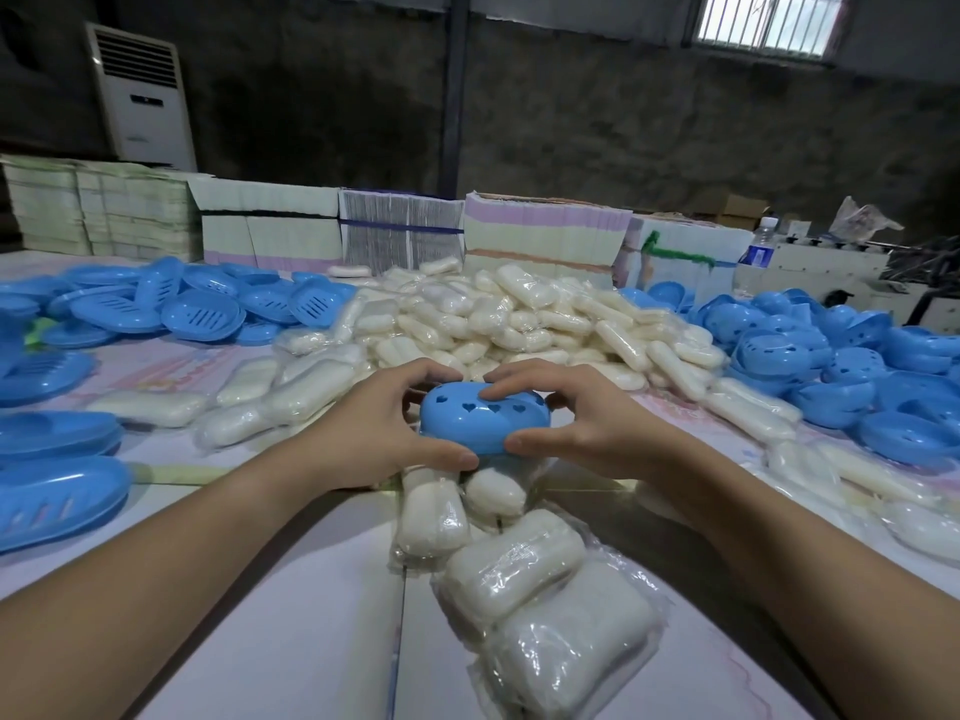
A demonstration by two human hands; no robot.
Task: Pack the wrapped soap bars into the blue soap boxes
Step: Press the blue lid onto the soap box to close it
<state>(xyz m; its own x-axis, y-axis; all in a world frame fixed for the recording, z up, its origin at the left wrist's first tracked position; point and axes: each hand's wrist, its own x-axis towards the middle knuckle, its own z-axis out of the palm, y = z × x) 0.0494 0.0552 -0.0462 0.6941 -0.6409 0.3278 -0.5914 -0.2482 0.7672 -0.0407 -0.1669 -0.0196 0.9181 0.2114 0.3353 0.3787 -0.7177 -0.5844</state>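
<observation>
While wrapped soap bars [511, 558] lie below, both hands [387, 428] grip the blue soap box [480, 418] between them.

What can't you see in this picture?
1. Head view: whether a bar is inside the blue plastic soap box with heart holes; its lid, the left hand and the right hand cover it.
2. Head view: the clear water bottle label, too small.
3. Head view: the slotted blue tray, cut by the left edge.

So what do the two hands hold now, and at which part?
Both hands, left hand and right hand, grip one blue soap box: fingers on its heart-holed top, thumbs at its near lower edge.
</observation>
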